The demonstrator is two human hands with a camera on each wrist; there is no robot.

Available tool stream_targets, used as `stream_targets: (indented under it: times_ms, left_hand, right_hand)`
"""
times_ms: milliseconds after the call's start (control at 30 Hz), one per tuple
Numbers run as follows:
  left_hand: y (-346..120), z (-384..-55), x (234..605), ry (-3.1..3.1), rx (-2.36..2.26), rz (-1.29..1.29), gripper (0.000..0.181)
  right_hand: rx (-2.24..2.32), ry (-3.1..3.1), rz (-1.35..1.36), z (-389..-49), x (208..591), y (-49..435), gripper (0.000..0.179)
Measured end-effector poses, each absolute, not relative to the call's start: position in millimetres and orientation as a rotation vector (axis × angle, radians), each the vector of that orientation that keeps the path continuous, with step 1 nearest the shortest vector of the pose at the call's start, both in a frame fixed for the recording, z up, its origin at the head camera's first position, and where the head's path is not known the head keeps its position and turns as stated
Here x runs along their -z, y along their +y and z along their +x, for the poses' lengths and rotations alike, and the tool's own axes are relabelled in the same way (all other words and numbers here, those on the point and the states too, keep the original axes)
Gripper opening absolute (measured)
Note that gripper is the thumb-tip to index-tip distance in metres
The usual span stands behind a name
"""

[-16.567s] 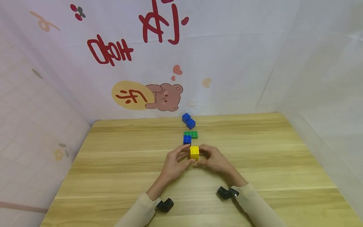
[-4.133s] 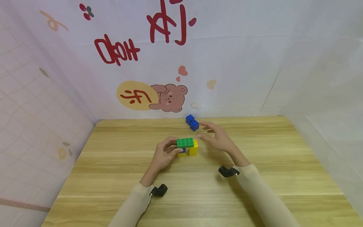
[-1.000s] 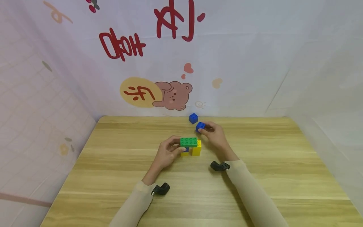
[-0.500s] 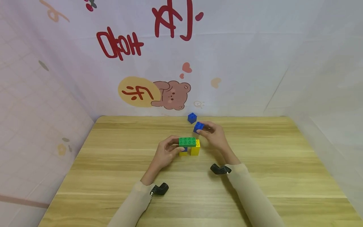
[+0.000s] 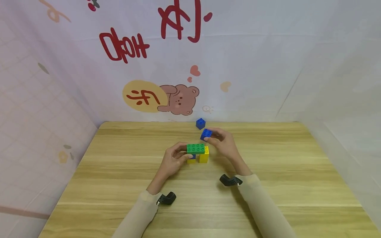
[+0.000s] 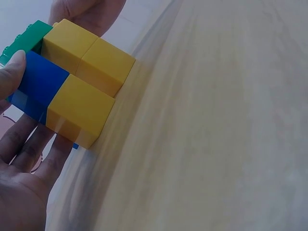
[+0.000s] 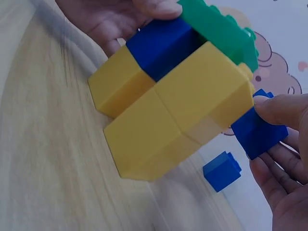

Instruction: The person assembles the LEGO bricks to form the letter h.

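Observation:
In the head view, my left hand (image 5: 174, 160) grips the left column of a small brick arch, its thumb on the blue brick (image 6: 43, 79) that sits on a yellow brick (image 6: 82, 108). The right column is two stacked yellow bricks (image 5: 204, 157). Across the top lies a long green brick (image 5: 195, 148), leaving some studs of the right column bare. Behind the arch, my right hand (image 5: 224, 143) pinches a small blue brick (image 5: 205, 134) between thumb and fingers; it appears clear of the table in the right wrist view.
Another loose blue brick (image 5: 200, 123) stands near the back edge of the wooden table (image 5: 268, 158). A white printed cloth (image 5: 253, 66) hangs right behind that edge, and pale sheets flank both sides.
The green brick now bridges two columns, unlike the earliest frame. My right hand has taken one blue brick from beside the other and shifted it slightly toward the arch. The left hand keeps its grip.

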State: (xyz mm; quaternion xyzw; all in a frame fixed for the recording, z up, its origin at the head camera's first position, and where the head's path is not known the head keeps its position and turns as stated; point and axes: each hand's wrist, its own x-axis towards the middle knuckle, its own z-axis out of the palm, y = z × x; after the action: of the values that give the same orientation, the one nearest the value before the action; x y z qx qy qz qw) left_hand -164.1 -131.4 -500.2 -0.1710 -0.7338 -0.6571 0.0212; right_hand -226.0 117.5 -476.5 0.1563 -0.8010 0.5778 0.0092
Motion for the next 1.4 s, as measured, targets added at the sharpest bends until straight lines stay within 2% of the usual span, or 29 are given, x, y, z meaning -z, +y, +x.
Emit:
stream_targets:
  times_ms: [533, 1400]
  left_hand:
    - [-132, -165, 501, -2.261, 2.056, -0.548, 0.034]
    - [-131, -168, 502, -2.239, 2.083, -0.551, 0.031]
  right_hand:
    - [-1.859, -2.453, 0.551, -210, 456, 104, 0.038]
    - [-1.841, -2.408, 0.669, -201, 443, 89, 0.040]
